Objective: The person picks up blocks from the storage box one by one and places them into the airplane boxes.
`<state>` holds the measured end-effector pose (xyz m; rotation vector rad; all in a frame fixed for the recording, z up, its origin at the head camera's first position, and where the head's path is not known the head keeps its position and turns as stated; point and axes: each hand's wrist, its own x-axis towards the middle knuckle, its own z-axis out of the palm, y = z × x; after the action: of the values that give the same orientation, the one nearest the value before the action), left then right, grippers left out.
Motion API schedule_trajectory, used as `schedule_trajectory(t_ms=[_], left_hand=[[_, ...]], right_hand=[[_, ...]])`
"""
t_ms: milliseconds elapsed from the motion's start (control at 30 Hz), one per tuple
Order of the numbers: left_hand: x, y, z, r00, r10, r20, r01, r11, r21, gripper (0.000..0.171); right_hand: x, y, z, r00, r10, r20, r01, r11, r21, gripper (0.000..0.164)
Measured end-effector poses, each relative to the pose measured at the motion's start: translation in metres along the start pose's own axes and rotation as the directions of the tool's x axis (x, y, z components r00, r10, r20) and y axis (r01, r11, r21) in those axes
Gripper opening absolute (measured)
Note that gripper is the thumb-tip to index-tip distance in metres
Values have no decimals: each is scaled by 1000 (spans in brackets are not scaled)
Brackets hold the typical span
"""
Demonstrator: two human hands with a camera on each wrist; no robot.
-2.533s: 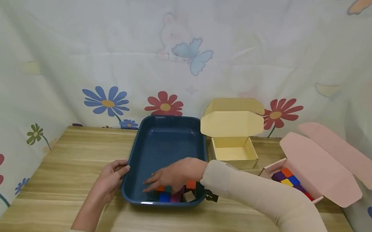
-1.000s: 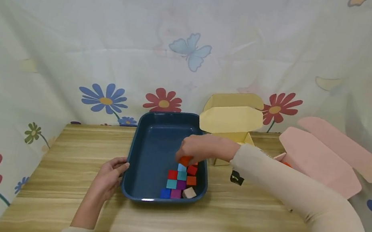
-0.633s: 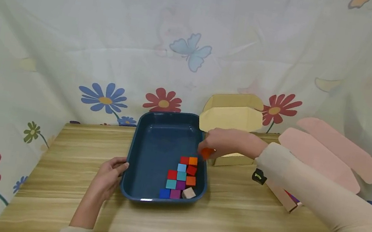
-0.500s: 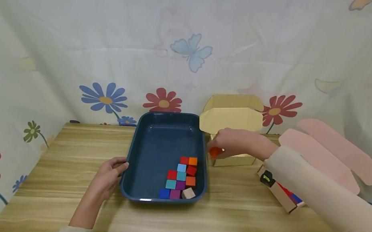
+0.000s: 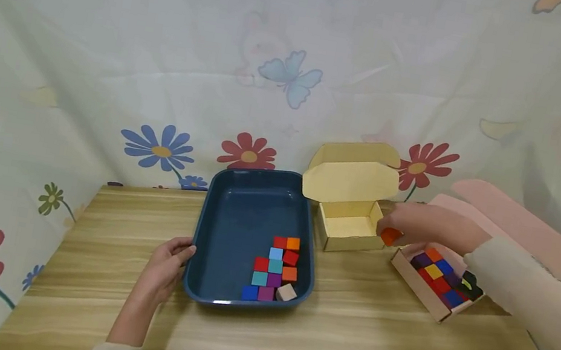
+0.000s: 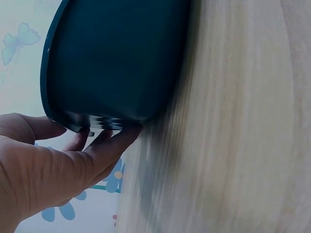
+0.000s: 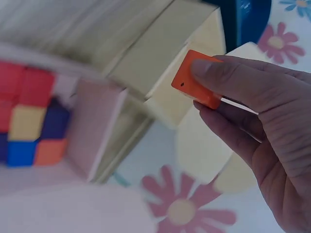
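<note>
The navy tray [image 5: 241, 212] is gripped at its left edge by the left hand [image 5: 167, 267], presumably for steadiness. Toward the counter [image 5: 330, 345]'s back right corner, between the open pink box [image 5: 417, 285] and yellow box [image 5: 355, 245], an orange block [image 7: 194, 90] is pinched at the fingertips of the right hand [image 5: 413, 222], apparently for fine control.

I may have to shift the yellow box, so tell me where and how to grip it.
Pinch the yellow box by its near wall, coming from the front and above, thumb inside, fingers outside. That looks best: its lid stands raised at the back, the blue tray lies close on the left, and the open top leaves that wall's upper edge free.
</note>
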<state>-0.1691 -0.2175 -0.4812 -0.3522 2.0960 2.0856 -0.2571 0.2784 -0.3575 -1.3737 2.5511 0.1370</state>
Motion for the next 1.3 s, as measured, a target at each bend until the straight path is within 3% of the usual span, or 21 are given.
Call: schedule_trajectory(t_ms=[200, 300, 433, 567, 933, 1100, 1300], left_hand=[[0, 0, -1, 1000, -12, -1, 12, 1000, -1, 45], [0, 0, 0, 1000, -15, 0, 15, 1000, -2, 44], [1, 1, 0, 1000, -4, -4, 4, 1000, 4, 44], [1, 1, 0, 1000, -4, -8, 4, 1000, 14, 44], [1, -3, -1, 1000, 2, -7, -2, 1000, 10, 44], [0, -4, -2, 1000, 3, -4, -3, 1000, 5, 44], [1, -3, -2, 1000, -3, -1, 3, 1000, 0, 46]], right_hand=[[-28, 17, 19, 995, 74, 72, -74, 997, -5, 22], [-38, 22, 30, 989, 85, 119, -84, 996, -8, 21], [-44, 28, 40, 985, 70, 158, -81, 995, 65, 30], [-45, 32, 45, 987, 57, 152, -73, 992, 104, 37], [-43, 40, 71, 992, 67, 108, -77, 993, 88, 31], [-42, 43, 77, 994, 18, 110, -25, 998, 61, 32], [-40, 47, 78, 993, -57, 102, 52, 998, 45, 14]])
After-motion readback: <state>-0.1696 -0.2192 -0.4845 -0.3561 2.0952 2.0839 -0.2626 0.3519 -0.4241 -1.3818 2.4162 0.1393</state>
